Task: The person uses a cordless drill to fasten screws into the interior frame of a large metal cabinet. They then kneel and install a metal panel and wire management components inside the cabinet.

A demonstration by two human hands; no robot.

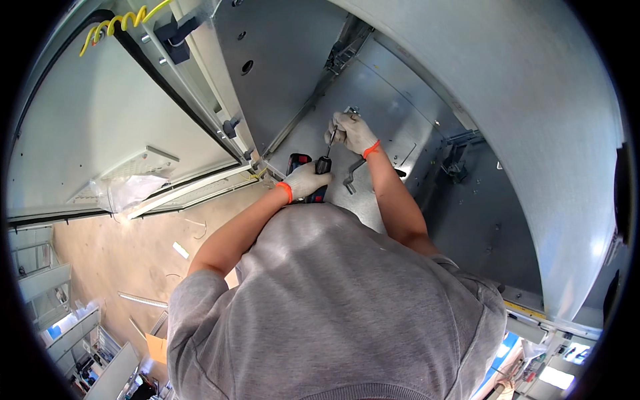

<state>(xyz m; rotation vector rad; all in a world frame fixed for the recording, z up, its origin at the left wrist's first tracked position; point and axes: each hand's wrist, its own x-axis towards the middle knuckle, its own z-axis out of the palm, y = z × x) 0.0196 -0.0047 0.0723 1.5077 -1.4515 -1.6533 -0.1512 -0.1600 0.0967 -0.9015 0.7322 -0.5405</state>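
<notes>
Standing right behind, mostly what you see up close is the grey sweatshirt (333, 307) of the person leaning into a metal cabinet (467, 100). Both bare forearms stretch out in front, gloves on, white with orange cuffs.

Left hand (305, 181) is wrapped tight round the handle of a power driver (319, 175), dark body with red bits, low against the cabinet's back panel (387, 113). Fingers fully closed on the grip.

Just past it, the right hand (353, 132) is curled up at the front end of the driver, pinching the thin bit (332, 139) near its tip, steadying it against the panel. Can't make out the screw itself, the glove hides it.

Right beside the wrist there's a small bent metal bracket (352, 176) lying on the panel, not touched by either hand.

Further out to the left, the cabinet door (100, 120) hangs open with a yellow coiled cable (120, 23) at its top corner and a plastic bag (130, 190) near its lower edge. Beyond that, bare tan floor (120, 253) with a few scraps.
</notes>
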